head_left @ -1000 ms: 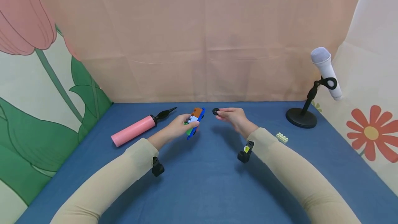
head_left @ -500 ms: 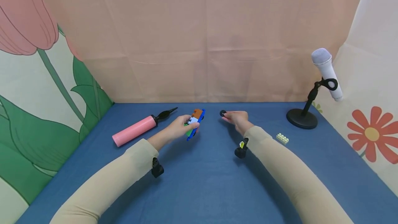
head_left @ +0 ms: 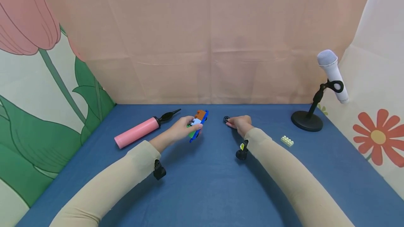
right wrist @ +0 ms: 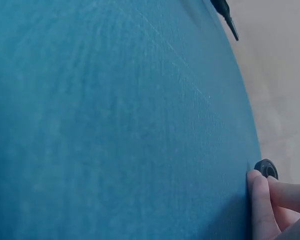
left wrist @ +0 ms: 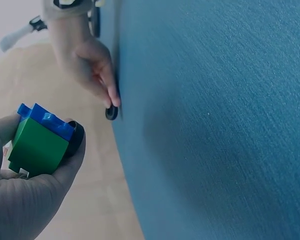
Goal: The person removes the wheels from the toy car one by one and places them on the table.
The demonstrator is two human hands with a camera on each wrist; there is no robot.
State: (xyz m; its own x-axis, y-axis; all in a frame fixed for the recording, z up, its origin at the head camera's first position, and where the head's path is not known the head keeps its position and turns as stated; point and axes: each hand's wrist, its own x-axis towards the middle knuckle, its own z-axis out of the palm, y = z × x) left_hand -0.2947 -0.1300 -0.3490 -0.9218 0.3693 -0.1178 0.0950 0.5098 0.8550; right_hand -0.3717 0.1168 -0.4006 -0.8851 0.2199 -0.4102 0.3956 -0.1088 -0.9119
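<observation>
In the head view my left hand (head_left: 182,127) grips a toy of blue, green, white and orange blocks (head_left: 197,122), held above the table. The left wrist view shows its green block (left wrist: 38,148) and a black wheel (left wrist: 76,138) between my fingers and thumb. To the right, my right hand (head_left: 241,123) pinches a small black ring-shaped wheel (head_left: 226,119) low at the tabletop. The same wheel (right wrist: 266,169) appears at the fingertips in the right wrist view; whether it touches the cloth I cannot tell.
A pink pump (head_left: 137,132) with a black nozzle lies left of my left hand. At the right stand a white microphone (head_left: 332,71) on a black stand (head_left: 307,120) and a pale yellow-green brick (head_left: 287,141). A beige backdrop (head_left: 202,45) rises behind the blue table (head_left: 202,185).
My right hand has moved right, away from the block toy, and down to the tabletop with the black wheel. The left hand has stayed nearly still, holding the toy.
</observation>
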